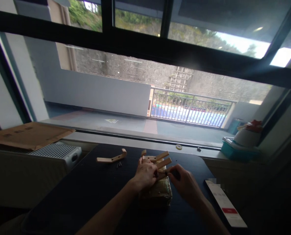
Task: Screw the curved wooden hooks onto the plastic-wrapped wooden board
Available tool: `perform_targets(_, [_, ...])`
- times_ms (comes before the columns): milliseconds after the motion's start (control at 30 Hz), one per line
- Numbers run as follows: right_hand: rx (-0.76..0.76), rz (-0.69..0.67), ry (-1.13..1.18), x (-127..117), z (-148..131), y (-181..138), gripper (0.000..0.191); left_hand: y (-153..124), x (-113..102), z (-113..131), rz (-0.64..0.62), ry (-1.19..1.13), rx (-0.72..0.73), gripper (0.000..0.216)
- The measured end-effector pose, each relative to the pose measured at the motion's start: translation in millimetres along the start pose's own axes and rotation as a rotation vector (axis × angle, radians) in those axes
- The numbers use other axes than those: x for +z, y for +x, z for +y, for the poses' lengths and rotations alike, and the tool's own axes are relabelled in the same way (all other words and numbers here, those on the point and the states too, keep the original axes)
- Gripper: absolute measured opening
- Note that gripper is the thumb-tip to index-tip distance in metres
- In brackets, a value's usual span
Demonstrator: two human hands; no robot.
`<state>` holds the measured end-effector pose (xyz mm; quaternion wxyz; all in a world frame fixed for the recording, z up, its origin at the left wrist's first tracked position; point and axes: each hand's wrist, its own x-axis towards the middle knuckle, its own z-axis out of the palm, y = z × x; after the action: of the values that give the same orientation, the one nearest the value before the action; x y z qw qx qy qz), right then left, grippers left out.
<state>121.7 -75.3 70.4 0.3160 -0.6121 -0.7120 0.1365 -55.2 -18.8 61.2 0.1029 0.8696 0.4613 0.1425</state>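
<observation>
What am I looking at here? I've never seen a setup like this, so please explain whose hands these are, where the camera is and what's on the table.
There is no machine: one person works with two bare hands. The single picture comes from a camera on their head, looking forward and down. On the dark table lie a loose bent wooden piece, a few small metal pins, perhaps screws, and a wrapped block. The left hand is over the block, at several more wooden pieces. The right hand reaches in beside it, fingertips together near something small and dark; I can't tell what it holds.
</observation>
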Motion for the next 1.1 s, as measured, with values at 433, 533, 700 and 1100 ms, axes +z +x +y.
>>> perform_targets(433, [-0.026, 0.001, 0.063, 47.3, 19.0, -37.2, 0.029, -1.2, -0.7, 3.7, 0.013, 0.029, -0.067, 0.023])
perform_targets(533, [-0.026, 0.026, 0.044, 49.6, 21.4, -37.0, 0.032, -1.9, -2.1, 4.5, 0.008, 0.022, -0.073, 0.025])
perform_targets(700, [-0.123, -0.099, 0.007, 27.8, 11.8, -31.0, 0.033, -2.0, -3.4, 5.0, -0.006, 0.039, -0.057, 0.025])
perform_targets(1100, [-0.141, 0.056, -0.079, -15.8, -28.3, 15.9, 0.023, -2.3, -1.2, 2.8, -0.028, 0.054, -0.005, 0.019])
